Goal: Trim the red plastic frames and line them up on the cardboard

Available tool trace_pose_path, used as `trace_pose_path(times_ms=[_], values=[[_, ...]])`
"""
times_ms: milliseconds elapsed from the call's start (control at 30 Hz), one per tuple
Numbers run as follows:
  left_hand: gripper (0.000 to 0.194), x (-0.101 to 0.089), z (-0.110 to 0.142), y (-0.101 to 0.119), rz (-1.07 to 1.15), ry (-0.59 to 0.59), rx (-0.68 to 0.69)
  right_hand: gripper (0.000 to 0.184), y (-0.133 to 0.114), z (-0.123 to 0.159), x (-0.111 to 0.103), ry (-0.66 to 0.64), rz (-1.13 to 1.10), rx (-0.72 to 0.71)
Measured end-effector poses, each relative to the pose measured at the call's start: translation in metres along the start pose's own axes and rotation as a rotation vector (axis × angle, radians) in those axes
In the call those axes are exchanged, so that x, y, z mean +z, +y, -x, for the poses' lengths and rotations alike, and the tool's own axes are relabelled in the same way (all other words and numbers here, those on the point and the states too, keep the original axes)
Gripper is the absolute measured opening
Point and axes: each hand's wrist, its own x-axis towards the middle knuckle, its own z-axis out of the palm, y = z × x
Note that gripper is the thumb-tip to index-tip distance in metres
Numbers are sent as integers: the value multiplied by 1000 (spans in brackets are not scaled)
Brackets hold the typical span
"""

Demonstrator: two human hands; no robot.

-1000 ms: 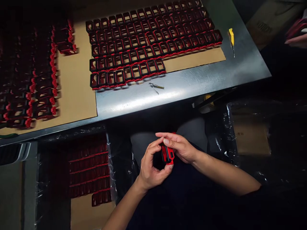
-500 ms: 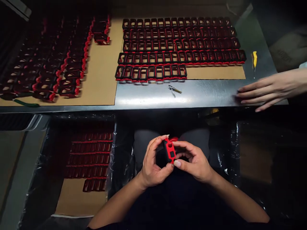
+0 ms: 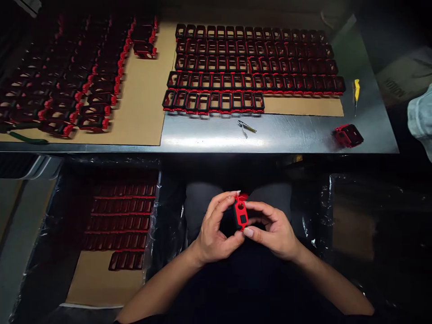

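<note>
Over my lap, a red and black plastic frame [image 3: 240, 213] with a round hole and a square opening in its red side is held on edge. My left hand [image 3: 216, 229] grips it from the left, fingertips at its top and thumb at its bottom. From the right, my right hand [image 3: 272, 228] touches it with forefinger and thumb, the other fingers curled behind. On the metal table [image 3: 209, 139] ahead stand several rows of similar black and red frames [image 3: 214, 81]. One separate frame [image 3: 349, 135] lies tilted near the table's right front.
Small metal clippers [image 3: 247, 126] and a yellow-handled screwdriver [image 3: 356, 95] lie on the table. Dense rows of frames [image 3: 70, 90] fill the left on cardboard [image 3: 140, 108]. A plastic-lined box [image 3: 111, 225] with more frames stands lower left. A person's sleeve [image 3: 420, 114] is at the right edge.
My hands turned the frame so its red side faces up toward me. Another person's hand came to the table's right and withdrew, and a frame now lies there. The view swung and levelled.
</note>
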Motion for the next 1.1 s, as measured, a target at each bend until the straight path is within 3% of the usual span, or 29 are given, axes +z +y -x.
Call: trace_pose_path(times_ms=[567,1100], values=[[74,1,-3,-4,28,-10,40,45,1,-2,0,13,104,-100],[70,4,3,-8,95,9,-30,43,4,-1,0,0,22,-4]])
